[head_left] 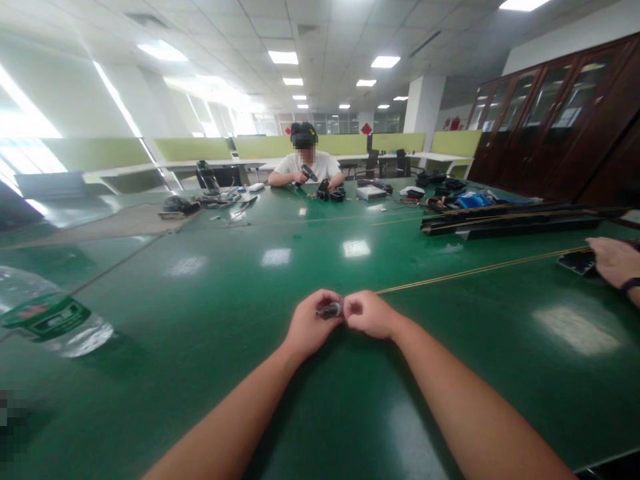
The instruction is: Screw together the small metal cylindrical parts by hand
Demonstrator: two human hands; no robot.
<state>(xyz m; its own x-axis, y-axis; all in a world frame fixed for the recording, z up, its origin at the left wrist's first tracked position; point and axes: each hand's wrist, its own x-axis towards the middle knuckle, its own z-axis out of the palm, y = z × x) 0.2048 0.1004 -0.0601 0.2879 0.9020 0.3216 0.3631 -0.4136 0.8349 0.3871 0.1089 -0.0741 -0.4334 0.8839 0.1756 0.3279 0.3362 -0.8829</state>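
we judge this to be a close, two-handed handling step: our left hand point(313, 325) curls its thumb and fingers around a dark cylindrical part point(328, 311), and our right hand point(371, 313), fingers folded in, seems to pinch that part's right end, though the fingertips hide the exact contact. the part sits between our two hands, near the near edge of the green surface point(225, 320), roughly midway between its left and right edges. the next move, as we judge it, calls for a steady left hold and small, controlled finger work from the right.

counting, we have one dark part and two thin yellow strands point(465, 272), which run from behind our right hand toward the right edge; we cannot tell whether we grip them. there, one co-worker's hand point(617, 262) rests over one black piece point(577, 261).

toward the left edge stands one clear bottle point(50, 317), tilted in our view. at the far edge sits one co-worker point(325, 165) with one power tool point(309, 173). toward the far right corner lie at least two long black bars point(530, 224), overlapping too much for a sure count, and one blue bundle point(475, 200).
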